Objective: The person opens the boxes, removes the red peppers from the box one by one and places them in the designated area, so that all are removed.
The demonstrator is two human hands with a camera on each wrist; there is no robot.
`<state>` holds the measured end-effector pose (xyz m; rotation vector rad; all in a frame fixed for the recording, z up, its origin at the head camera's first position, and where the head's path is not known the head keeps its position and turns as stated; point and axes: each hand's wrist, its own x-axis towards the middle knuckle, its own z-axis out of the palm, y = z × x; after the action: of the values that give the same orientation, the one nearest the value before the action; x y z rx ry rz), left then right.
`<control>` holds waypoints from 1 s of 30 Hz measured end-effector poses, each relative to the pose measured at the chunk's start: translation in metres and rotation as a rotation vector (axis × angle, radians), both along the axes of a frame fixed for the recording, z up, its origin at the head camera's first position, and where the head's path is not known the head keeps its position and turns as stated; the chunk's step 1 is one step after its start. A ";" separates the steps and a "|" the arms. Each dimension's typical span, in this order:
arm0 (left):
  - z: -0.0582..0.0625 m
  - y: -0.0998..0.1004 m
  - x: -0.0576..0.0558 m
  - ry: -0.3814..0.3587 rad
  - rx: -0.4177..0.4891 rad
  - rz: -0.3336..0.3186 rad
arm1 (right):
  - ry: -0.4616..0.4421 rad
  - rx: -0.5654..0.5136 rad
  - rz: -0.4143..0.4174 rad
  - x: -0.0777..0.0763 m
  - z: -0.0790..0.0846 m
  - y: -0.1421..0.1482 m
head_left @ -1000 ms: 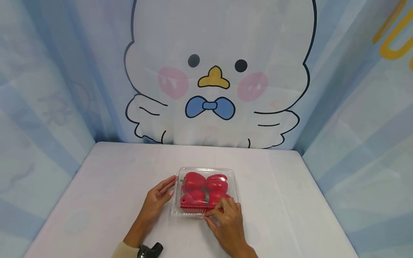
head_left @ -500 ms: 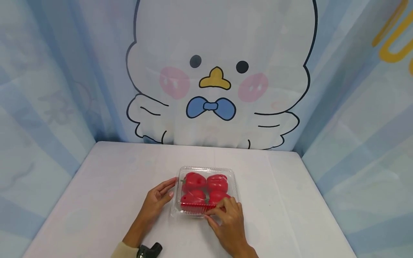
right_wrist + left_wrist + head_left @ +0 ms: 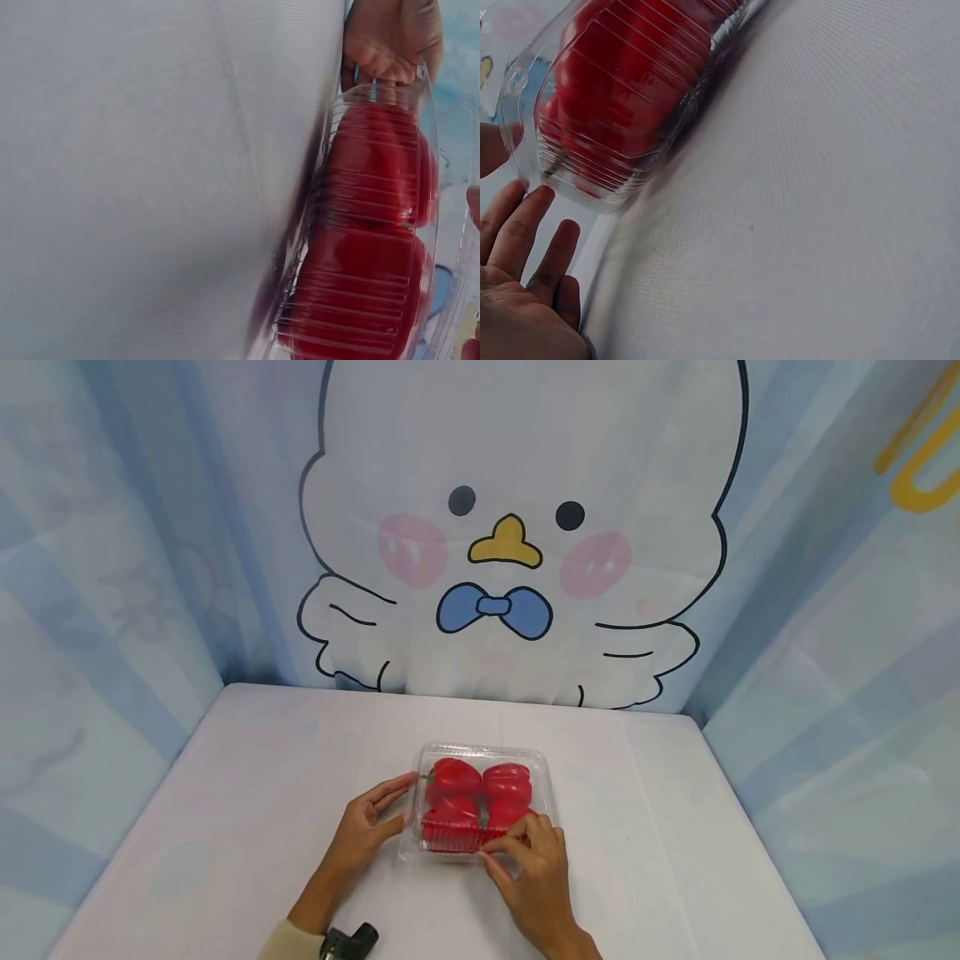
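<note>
A clear plastic clamshell box (image 3: 553, 802) sits on the table in the head view, filled with several red bell peppers (image 3: 453, 777). At its left side my left hand (image 3: 358, 837) rests, fingers fairly straight and touching the rim; the left wrist view shows those fingertips (image 3: 540, 196) against the box corner. My right hand (image 3: 534, 877) pinches the front edge between thumb and forefinger, right of the middle. In the right wrist view a second clear edge, the lid (image 3: 456, 277), stands a little apart from the base's rim. Only parts of the right fingers (image 3: 474, 206) show there.
A white cloth covers the table (image 3: 660, 843). Behind it hangs a curtain (image 3: 502, 460) printed with a cartoon bird, with pale blue curtains at both sides. A black device (image 3: 349, 942) is strapped to the left wrist.
The front edge of the lid has risen slightly in the right hand's pinch, and more of the box's ribbed front shows. Both hands have barely moved. The head view has shifted slightly.
</note>
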<state>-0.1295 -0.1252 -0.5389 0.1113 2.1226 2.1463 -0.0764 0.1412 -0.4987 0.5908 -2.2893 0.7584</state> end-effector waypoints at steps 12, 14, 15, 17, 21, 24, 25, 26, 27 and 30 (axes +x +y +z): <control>0.000 0.004 0.001 0.008 -0.028 0.048 | -0.032 -0.090 0.021 -0.003 0.003 0.001; -0.001 0.005 0.001 0.011 -0.034 0.049 | -0.017 -0.099 0.026 -0.003 0.003 0.001; -0.001 0.005 0.001 0.010 -0.037 0.052 | -0.011 -0.103 0.028 -0.003 0.003 0.001; -0.002 0.005 0.000 0.005 -0.043 0.060 | -0.003 -0.114 0.031 -0.004 0.004 0.000; -0.001 0.007 0.001 0.003 -0.059 0.070 | -0.014 -0.129 0.021 -0.004 0.006 -0.001; -0.001 0.008 0.002 0.003 -0.081 0.078 | -0.020 -0.130 0.005 -0.004 0.009 -0.002; -0.001 0.008 0.002 0.002 -0.086 0.081 | -0.020 -0.129 -0.001 -0.005 0.009 -0.002; 0.000 0.009 0.003 0.000 -0.091 0.083 | -0.019 -0.129 -0.006 -0.005 0.010 -0.002; 0.000 0.009 0.002 -0.001 -0.090 0.084 | -0.022 -0.132 -0.008 -0.005 0.010 -0.002; 0.001 0.008 0.003 0.000 -0.089 0.083 | -0.038 -0.139 -0.012 -0.006 0.012 -0.002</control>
<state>-0.1266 -0.1168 -0.5375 0.0146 2.2566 2.0908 -0.0828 0.1393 -0.4869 0.5015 -2.2506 0.9218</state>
